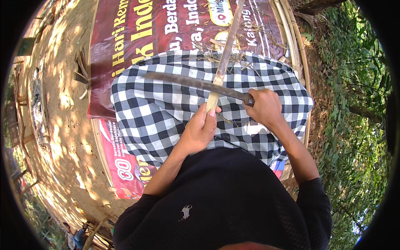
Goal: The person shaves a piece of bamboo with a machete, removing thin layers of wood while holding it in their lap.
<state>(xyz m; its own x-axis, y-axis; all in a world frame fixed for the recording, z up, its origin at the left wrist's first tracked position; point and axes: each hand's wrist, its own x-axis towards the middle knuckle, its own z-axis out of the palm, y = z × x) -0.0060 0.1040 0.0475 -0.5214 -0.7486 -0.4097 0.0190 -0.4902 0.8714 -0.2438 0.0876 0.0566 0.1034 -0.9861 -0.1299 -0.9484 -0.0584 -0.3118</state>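
My left hand [201,128] is closed around the near end of a long wooden stick [225,57], which points away from me toward the top of the view. The stick's near part is pale and stripped; farther off it is brownish. My right hand [263,106] grips the handle of a machete [188,81]. Its long dark blade reaches leftward across the stick, just beyond my left hand. Whether the edge bites into the wood cannot be made out. Under both hands, a black-and-white checked cloth [146,100] covers my lap.
A dark red printed banner [104,58] lies beneath me, with thin shavings [208,56] scattered on it. Bamboo poles [295,41] edge the right side, beside green plants [354,83]. Bare sunlit earth [62,125] stretches to the left. Another person [77,237] is at the lower left.
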